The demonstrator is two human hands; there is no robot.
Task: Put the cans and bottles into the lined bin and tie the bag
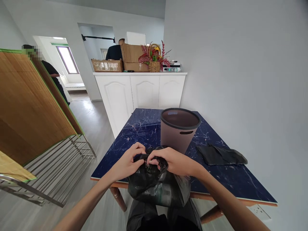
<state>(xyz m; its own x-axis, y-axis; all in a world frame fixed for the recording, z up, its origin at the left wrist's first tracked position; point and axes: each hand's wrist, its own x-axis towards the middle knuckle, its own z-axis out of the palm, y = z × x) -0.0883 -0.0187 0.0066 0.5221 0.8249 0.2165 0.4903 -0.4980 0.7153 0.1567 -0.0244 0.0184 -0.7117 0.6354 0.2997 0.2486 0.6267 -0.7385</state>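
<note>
A filled black plastic garbage bag (158, 189) hangs at the near edge of the table, in front of my body. My left hand (132, 162) pinches the gathered top of the bag between thumb and fingers. Close beside it, my right hand (168, 160) grips the bag's twisted neck with curled fingers. Through the thin plastic a pale greenish item shows faintly; its kind I cannot make out. Just beyond my hands stands a brownish-pink trash can (176, 138), upright, with a dark rim and a handle slot. Folded black garbage bags (221, 155) lie flat to its right.
The blue marble-patterned table (141, 123) meets a grey wall on the right. Behind it, a white cabinet (144, 91) carries cardboard boxes and a flower basket (154, 65). A metal rack (79, 150) with bamboo mats stands left. Two people are farther back.
</note>
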